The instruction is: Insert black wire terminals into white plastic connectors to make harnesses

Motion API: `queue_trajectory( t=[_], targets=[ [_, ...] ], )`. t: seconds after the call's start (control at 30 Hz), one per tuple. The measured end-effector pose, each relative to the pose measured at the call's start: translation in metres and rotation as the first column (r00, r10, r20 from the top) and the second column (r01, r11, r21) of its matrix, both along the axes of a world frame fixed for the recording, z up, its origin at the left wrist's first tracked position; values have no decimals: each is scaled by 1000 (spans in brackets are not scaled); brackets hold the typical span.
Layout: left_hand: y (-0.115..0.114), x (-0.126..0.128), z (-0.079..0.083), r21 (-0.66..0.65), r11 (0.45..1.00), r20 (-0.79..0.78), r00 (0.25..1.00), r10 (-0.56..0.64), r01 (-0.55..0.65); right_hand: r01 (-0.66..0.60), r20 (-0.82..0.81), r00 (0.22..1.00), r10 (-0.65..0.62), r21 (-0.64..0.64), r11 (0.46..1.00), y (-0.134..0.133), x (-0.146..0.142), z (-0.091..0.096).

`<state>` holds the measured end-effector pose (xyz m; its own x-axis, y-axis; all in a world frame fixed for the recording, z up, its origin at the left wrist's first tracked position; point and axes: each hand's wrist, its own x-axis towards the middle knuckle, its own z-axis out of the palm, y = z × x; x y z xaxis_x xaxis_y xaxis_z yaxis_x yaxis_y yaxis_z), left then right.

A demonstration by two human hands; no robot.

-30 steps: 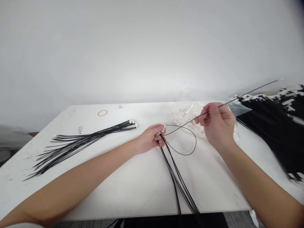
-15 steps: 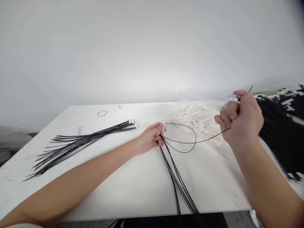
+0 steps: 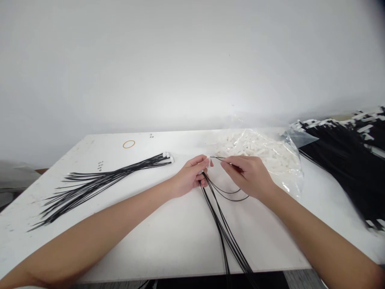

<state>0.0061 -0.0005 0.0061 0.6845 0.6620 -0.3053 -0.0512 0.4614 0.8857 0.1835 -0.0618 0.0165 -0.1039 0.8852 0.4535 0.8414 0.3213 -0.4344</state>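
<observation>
My left hand (image 3: 192,175) is closed around a small white connector (image 3: 208,163), mostly covered by the fingers. Several black wires (image 3: 221,228) run from under that hand down over the table's front edge. Just right of the connector, my right hand (image 3: 248,174) pinches a thin black wire (image 3: 217,157), whose tip points left toward the connector. Below the right hand, loops of black wire curve back to the left hand. A finished-looking bundle of black wires (image 3: 105,180) with white connectors (image 3: 168,156) at one end lies on the left of the table.
Behind my right hand lies a clear plastic bag (image 3: 288,168) of small white connectors (image 3: 252,144). A large pile of black wires (image 3: 339,164) with white ends covers the right side. An orange rubber band (image 3: 129,144) lies on the white table (image 3: 168,241) near a wall (image 3: 180,72).
My right hand has come down and left from its raised place at the right, bringing the wire end close to the connector. My left hand has stayed almost still.
</observation>
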Motion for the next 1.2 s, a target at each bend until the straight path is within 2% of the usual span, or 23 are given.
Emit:
queue_trajectory(
  t=[0.43,0.87,1.2],
  targets=[
    [-2,1,2,31,999,-33,999,-20,21,4,101,995,-3,-7,1000,3,-2,-2],
    [-2,-1,2,66,996,-70,996,-53,58,-18,192,981,-11,148,989,1,0,-6],
    [-3,-2,4,104,991,-107,991,-76,87,-32,100,995,27,50,998,2,-1,-6]
  ],
)
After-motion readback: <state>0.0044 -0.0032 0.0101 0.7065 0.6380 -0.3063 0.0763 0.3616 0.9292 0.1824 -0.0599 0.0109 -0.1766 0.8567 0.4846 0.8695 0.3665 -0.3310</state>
